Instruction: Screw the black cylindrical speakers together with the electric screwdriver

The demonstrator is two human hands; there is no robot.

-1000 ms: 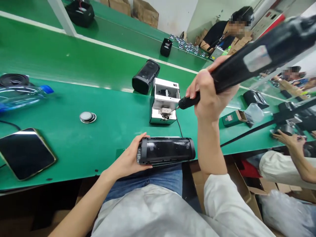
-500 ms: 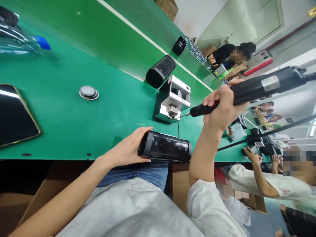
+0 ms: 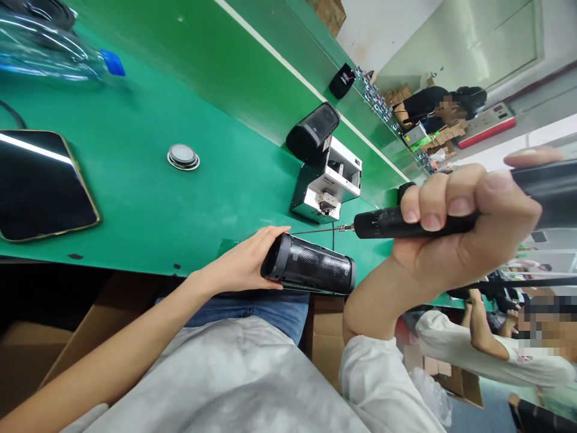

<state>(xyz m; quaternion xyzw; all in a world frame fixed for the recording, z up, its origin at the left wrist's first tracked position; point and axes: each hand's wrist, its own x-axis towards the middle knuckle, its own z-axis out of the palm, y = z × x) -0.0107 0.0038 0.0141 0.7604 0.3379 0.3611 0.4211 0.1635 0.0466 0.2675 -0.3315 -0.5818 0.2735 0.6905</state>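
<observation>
The left hand (image 3: 246, 264) is curled around the near end of a black cylinder speaker (image 3: 309, 272), which lies on its side at the front edge of the green bench (image 3: 135, 198), over the person's lap. The right hand (image 3: 455, 240) is clenched in a fist on one black electric screwdriver (image 3: 392, 221), held level, its thin bit pointing toward nine o'clock just above the speaker. At twelve o'clock from the speaker stands one white screw dispenser (image 3: 327, 186), with a second black speaker (image 3: 312, 129) behind it. At nine o'clock lie one round metal disc (image 3: 183, 157), one dark phone (image 3: 42, 183) and one clear bottle (image 3: 54, 54) with a blue cap.
</observation>
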